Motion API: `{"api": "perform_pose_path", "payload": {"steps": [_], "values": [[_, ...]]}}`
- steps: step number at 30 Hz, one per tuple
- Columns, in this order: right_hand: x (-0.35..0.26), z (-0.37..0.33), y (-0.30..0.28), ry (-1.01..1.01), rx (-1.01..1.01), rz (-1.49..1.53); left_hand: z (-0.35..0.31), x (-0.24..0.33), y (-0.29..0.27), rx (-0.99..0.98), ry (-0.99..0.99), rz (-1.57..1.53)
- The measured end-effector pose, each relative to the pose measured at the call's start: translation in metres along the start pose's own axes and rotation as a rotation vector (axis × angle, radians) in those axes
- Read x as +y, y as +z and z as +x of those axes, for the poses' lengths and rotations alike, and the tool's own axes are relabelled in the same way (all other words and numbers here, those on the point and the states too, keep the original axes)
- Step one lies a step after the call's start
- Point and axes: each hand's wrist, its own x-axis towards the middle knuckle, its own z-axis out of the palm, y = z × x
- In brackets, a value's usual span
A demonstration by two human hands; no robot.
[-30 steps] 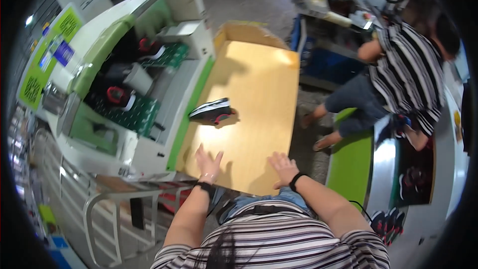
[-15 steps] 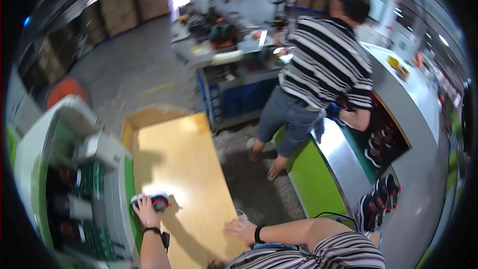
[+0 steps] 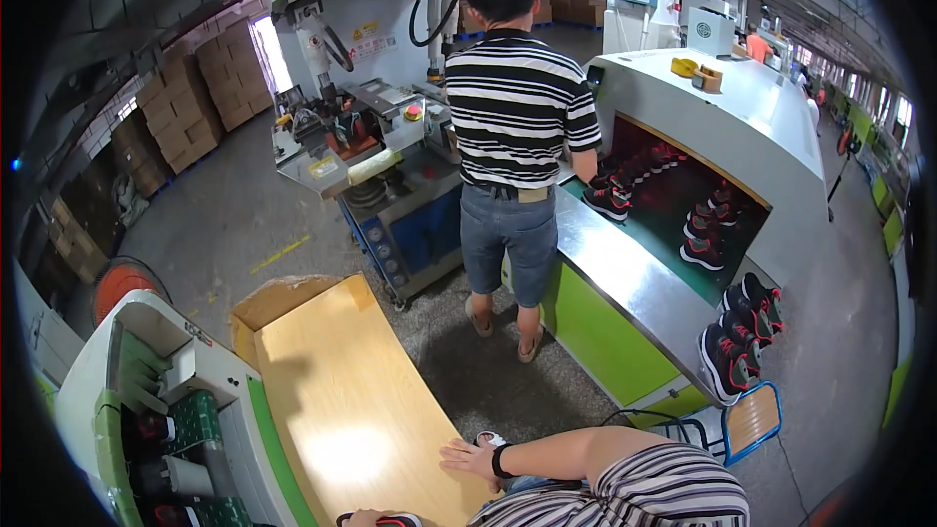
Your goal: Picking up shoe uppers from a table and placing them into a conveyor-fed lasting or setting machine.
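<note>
Head view, wooden tabletop, workshop floor, left grip clamping shoe, right grip spread

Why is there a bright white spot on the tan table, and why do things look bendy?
In the head view, the tan table catches glare, probably from a lamp; also in the head view, the metal counter shines, and the fisheye lens bends straight edges toward the dark rim.
</note>
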Motion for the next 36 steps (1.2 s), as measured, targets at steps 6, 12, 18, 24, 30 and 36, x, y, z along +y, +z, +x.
{"api": "perform_pose_path", "payload": {"steps": [6,12,18,24,30,36], "values": [[-0.001,0.002,0.002,0.046,0.028,-0.033,-0.032,0.032,0.021,0.248,-0.296,0.042],[-0.041,-0.001,-0.015,0.284,-0.116,-0.01,0.007,0.038,0.096,1.192,-0.445,-0.391],[-0.04,-0.01,-0.019,0.324,-0.104,-0.005,0.013,0.066,0.091,1.23,-0.576,-0.743],[-0.045,-0.008,-0.014,0.351,-0.084,0.001,0.0,0.041,0.102,1.09,-0.464,-0.687],[-0.043,-0.014,-0.015,0.345,-0.075,0.039,0.002,0.045,0.099,1.078,-0.474,-0.683],[-0.046,-0.015,-0.02,0.369,-0.074,0.04,0.0,0.044,0.096,1.051,-0.488,-0.686]]}}
